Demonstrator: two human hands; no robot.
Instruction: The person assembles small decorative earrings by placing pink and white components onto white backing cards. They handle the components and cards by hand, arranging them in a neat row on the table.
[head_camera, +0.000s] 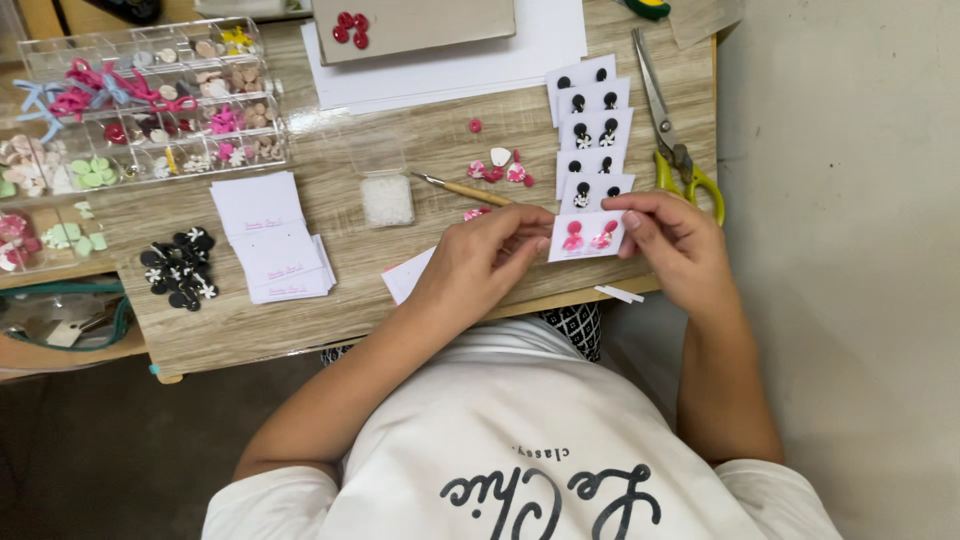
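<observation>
Both of my hands hold a small white card (587, 237) with a pair of pink drop earrings pinned to it, just above the table's near edge. My left hand (487, 262) pinches the card's left edge. My right hand (672, 240) grips its right edge. Behind the card lies an overlapping row of white cards with black earrings (592, 130). Loose pink and white earring pieces (500, 167) and a wooden-handled tool (462, 188) lie just left of that row.
Green-handled scissors (672, 140) lie at the right edge of the wooden table (330, 310). A stack of blank white cards (272, 240), a pile of black flower pieces (180, 270), a small clear box of beads (386, 198) and clear compartment boxes of charms (150, 100) sit to the left.
</observation>
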